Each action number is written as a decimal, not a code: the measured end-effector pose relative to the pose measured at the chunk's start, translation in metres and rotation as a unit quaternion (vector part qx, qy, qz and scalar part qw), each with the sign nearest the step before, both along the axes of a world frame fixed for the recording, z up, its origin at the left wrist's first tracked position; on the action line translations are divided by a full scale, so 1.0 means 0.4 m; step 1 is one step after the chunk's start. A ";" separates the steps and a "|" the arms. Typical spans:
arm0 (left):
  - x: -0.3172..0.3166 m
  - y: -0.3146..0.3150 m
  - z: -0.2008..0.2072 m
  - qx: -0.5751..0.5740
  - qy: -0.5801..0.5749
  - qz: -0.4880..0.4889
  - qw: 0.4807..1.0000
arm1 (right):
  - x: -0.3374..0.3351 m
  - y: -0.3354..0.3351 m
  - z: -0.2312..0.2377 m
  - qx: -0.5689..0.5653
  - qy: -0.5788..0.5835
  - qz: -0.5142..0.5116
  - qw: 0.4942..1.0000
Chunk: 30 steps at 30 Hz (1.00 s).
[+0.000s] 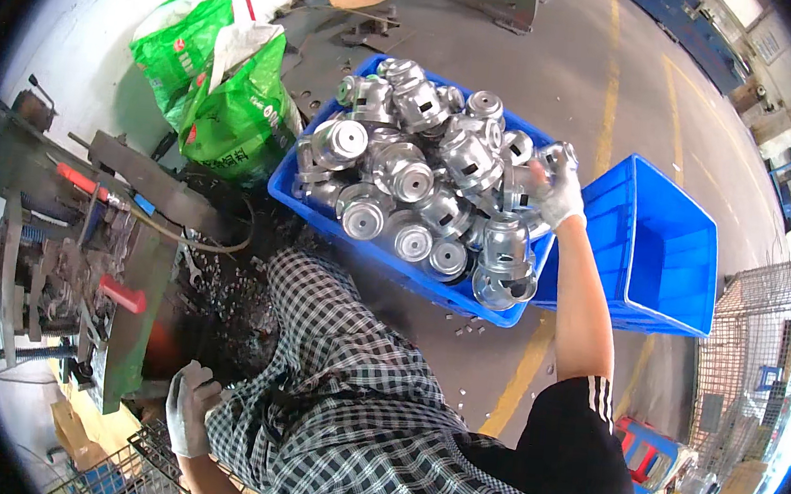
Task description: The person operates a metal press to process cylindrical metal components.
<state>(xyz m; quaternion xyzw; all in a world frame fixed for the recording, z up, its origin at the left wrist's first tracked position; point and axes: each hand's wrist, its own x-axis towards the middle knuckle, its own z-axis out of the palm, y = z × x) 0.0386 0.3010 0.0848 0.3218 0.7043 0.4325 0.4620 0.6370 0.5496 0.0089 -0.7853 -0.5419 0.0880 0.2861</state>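
Observation:
My right hand (560, 197), in a pale work glove, is at the right rim of a blue crate (371, 252). Its fingers are closed on a shiny cup-shaped metal housing (519, 188); part of the grip is hidden. Many similar metal housings (402, 174) are heaped in the crate, some with a small dark slot in the side and a hole in the end. My left hand (189, 408), gloved too, hangs low beside the machine with its fingers loosely bent and apart, and nothing shows in it.
A second blue crate (629, 239) stands tilted to the right. At left is a greasy machine (84, 257) with a red-handled lever (123, 295). Green sacks (237, 120) lean by the wall. Small metal scraps (222, 298) litter the floor near my leg. Wire cages (746, 325) stand far right.

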 end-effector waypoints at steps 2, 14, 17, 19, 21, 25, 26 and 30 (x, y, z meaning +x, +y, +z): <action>-0.027 -0.021 -0.013 -0.022 0.056 -0.024 0.998 | -0.012 -0.034 0.013 0.079 -0.060 -0.052 0.994; -0.045 -0.075 -0.028 -0.021 -0.022 0.068 0.997 | 0.117 -0.197 -0.161 0.185 0.412 -0.278 0.848; -0.070 -0.075 -0.063 -0.016 -0.046 0.066 0.997 | 0.065 -0.288 -0.175 0.035 0.451 -0.296 0.841; -0.067 -0.109 -0.008 -0.013 -0.017 0.096 0.995 | 0.044 -0.271 -0.234 -0.033 0.548 -0.211 0.809; -0.070 -0.108 -0.018 -0.023 -0.030 0.106 0.994 | 0.099 -0.238 -0.312 -0.005 0.550 -0.209 0.809; -0.090 -0.123 -0.025 -0.009 -0.033 0.094 0.995 | 0.070 -0.177 -0.293 -0.019 0.569 -0.298 0.766; -0.080 -0.112 -0.017 -0.014 -0.019 0.082 0.996 | 0.059 -0.170 -0.293 -0.023 0.552 -0.304 0.776; 0.018 0.013 -0.013 -0.083 -0.067 0.012 0.994 | 0.191 -0.149 -0.369 -0.093 0.413 -0.306 0.853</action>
